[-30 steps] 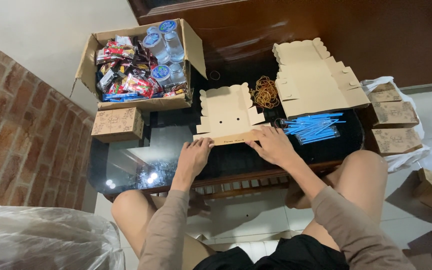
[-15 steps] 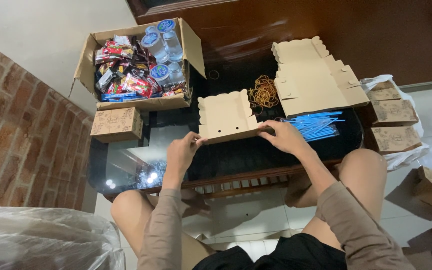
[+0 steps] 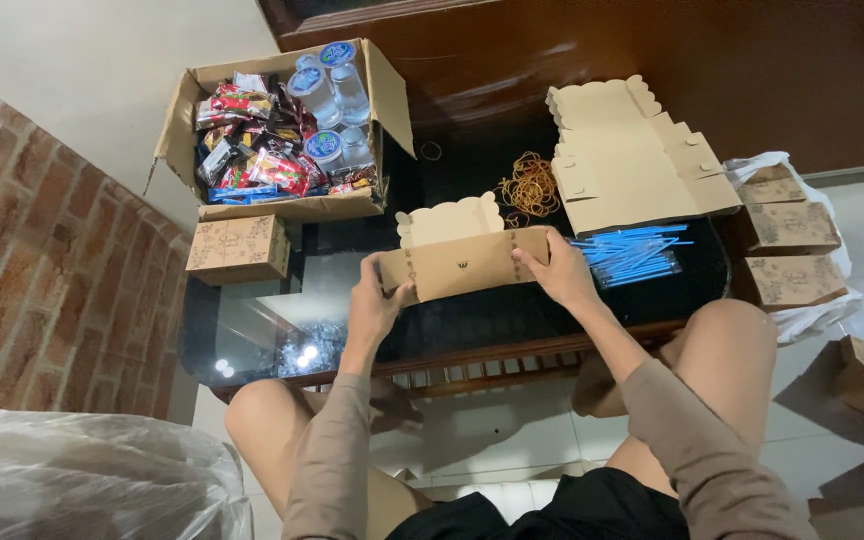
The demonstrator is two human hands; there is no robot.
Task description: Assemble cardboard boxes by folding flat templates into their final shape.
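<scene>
Head view shows the left hand and right hand each pinching an end of the half-folded brown box above the dark table, so squaring its walls seems next, flat blanks lying far right.

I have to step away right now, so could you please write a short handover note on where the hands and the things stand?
Left hand: grips the left end of the half-folded box.
Right hand: grips its right end; the box is lifted above the glass table.
Flat blanks lie stacked at the far right of the table, rubber bands beside them, blue straws near the right hand.
The carton at far left holds snacks and water cups.
Done: folded boxes at right, one more at left.
Left: this box is not yet closed; blanks remain.
</scene>
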